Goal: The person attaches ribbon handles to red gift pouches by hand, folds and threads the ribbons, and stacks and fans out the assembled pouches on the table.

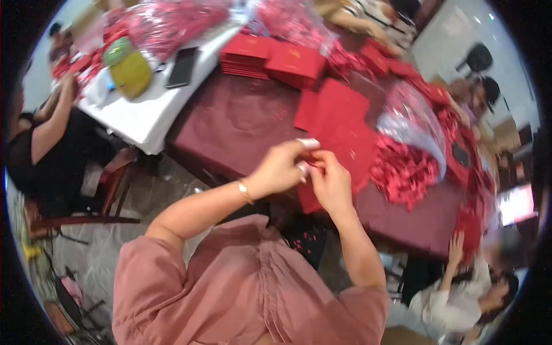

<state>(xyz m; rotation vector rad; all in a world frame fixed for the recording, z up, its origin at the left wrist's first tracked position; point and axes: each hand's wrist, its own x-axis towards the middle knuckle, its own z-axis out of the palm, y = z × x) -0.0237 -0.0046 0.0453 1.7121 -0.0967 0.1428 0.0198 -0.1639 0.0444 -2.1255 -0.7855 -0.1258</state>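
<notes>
Both my hands meet near the table's front edge, over the red sheets (339, 123). My left hand (284, 165) has its fingers bent inward, with white coverings on two fingertips. Close beside it, my right hand (332, 178) pinches with thumb and forefinger. Whatever lies between the fingertips is too small to make out. To the right, small red pieces (402, 172) spill from an open clear plastic bag (411, 112). Two stacks of red envelopes, a left stack (246, 54) and a right stack (295, 63), lie beyond my hands.
A white-covered table (129, 118) at the left holds a black phone (183, 68) and a yellow-green container (130, 75). Clear bags of pink-red pieces (172, 26) lie at the back. People sit at the left, far side and right. A wooden chair (109, 198) stands left.
</notes>
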